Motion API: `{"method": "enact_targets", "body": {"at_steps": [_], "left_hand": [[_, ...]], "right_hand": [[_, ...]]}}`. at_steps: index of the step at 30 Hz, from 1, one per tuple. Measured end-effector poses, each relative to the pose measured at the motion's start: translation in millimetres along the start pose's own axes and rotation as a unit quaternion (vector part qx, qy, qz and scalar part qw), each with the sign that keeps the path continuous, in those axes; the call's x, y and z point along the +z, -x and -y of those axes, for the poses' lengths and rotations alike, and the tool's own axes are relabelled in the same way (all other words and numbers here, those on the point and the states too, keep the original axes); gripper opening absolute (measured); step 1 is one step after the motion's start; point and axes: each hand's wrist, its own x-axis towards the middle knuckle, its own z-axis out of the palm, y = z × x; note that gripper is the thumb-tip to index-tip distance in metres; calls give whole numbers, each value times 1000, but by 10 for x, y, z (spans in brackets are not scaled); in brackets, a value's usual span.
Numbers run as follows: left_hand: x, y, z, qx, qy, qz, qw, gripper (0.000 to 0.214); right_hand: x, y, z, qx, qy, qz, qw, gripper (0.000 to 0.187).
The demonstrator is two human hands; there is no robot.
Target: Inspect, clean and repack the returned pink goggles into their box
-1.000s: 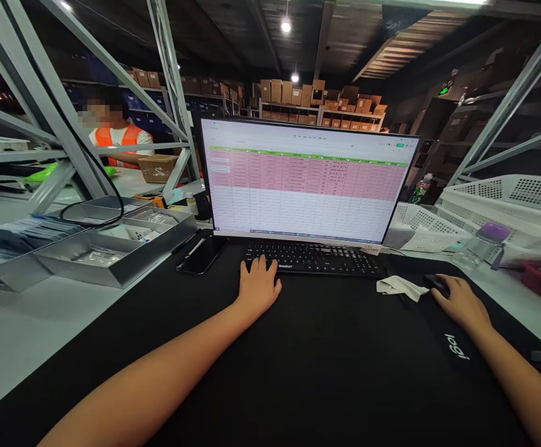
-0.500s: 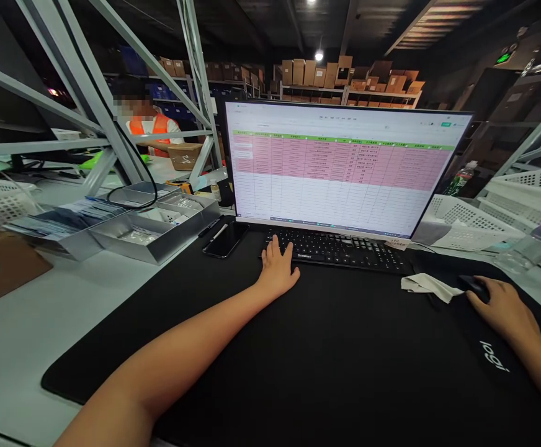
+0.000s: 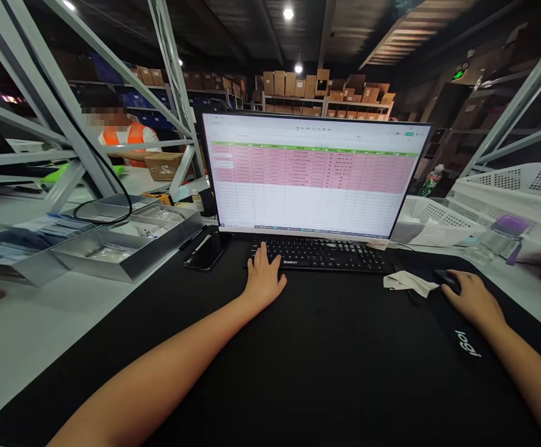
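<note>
My left hand [image 3: 263,279] rests with fingers spread on the left end of a black keyboard [image 3: 326,253], holding nothing. Over on the right, my right hand [image 3: 478,298] is wrapped on a black computer mouse [image 3: 448,280]. A pale cloth [image 3: 409,283] lies crumpled just left of the mouse. Behind the keyboard a monitor [image 3: 308,205] displays a spreadsheet with a green header row and pink rows. A dark phone [image 3: 208,251] lies left of the keyboard. Everything here sits on a black desk mat [image 3: 326,360].
Grey trays [image 3: 107,254] with small packets stand on the left, near a metal frame [image 3: 84,136]. White perforated baskets [image 3: 442,217] and a clear container with a purple part [image 3: 507,233] are on the right. A person in an orange vest [image 3: 135,135] is beyond the frame.
The camera view has turned slightly right, so everything sits further left in the picture. My left hand stays on the keyboard and my right hand on the mouse.
</note>
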Motion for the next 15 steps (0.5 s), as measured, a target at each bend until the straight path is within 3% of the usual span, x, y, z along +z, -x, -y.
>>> {"method": "enact_targets", "body": {"at_steps": [8, 15], "left_hand": [[21, 36, -25, 6, -50, -32, 998, 59], [6, 47, -31, 8, -62, -26, 998, 58]], "right_hand": [[20, -24, -7, -4, -12, 1, 1000, 54], [48, -12, -37, -28, -17, 0, 999, 56]]}}
